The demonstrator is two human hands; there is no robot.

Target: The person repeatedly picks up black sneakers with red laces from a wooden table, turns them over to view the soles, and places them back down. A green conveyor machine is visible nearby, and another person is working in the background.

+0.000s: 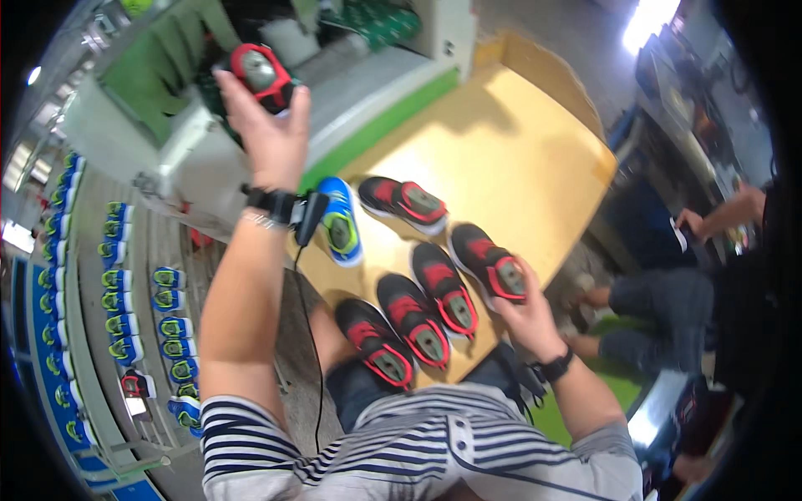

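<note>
My left hand [271, 138] is raised at the upper left, its fingers around a black and red sneaker [261, 71] in front of the green and white machine [368, 117]. Grey-green inserts fill the openings of the shoes. On the yellow tabletop [501, 142], my right hand [532, 321] grips the heel of another black and red sneaker [483, 253]. Beside it, several like sneakers [405, 309] stand in a row toward me. One more black and red sneaker [401, 203] lies farther off, next to a blue sneaker [339, 221] with a yellow-green collar.
Racks of blue sneakers [117, 288] stand at the left, with one black and red sneaker [135, 384] among them. A dark cable [311, 342] hangs from my left wrist. A cardboard edge [551, 75] borders the table's far side. Another person [668, 309] sits at the right.
</note>
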